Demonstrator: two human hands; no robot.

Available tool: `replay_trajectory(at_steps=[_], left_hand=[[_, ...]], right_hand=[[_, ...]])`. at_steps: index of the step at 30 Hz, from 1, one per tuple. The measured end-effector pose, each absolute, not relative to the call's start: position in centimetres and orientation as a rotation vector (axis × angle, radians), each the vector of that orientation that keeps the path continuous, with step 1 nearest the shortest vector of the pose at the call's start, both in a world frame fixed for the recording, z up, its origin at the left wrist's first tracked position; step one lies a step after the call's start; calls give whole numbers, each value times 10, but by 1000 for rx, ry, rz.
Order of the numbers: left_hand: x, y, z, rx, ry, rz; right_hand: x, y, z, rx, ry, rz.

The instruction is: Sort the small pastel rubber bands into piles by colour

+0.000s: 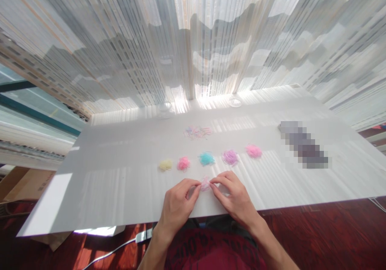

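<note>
Two hands [203, 186] over one pale pink tuft [205, 184], near five colored piles [206, 158].
Left hand [180, 199] and right hand [231, 193] each bring thumb and fingertips together at the tuft's sides; whether strands are pinched, I cannot tell. Beyond lie one loose mixed scatter [198, 132] and two clear round pieces [235, 102] on a white table [135, 141], before striped curtains [193, 52], above reddish wood floor [319, 233].
</note>
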State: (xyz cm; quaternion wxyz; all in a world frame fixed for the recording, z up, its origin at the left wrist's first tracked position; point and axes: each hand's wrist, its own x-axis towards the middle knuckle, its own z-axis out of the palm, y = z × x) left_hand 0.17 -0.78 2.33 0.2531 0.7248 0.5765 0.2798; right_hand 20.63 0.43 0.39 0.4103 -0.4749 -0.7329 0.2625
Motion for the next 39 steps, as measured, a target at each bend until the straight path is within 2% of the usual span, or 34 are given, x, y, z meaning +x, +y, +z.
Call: replay_trajectory(at_steps=[11, 22, 30, 39], left_hand=[[3, -8, 22, 1989, 1582, 761], [9, -6, 24, 1952, 1503, 976], [10, -8, 24, 1928, 1512, 984], [-25, 19, 26, 1944, 2028, 1197]], right_hand=[[209, 4, 4, -1259, -1773, 694], [203, 4, 13, -1208, -1682, 761], [201, 2, 13, -1175, -1685, 744], [202, 2, 9, -1177, -1681, 746]])
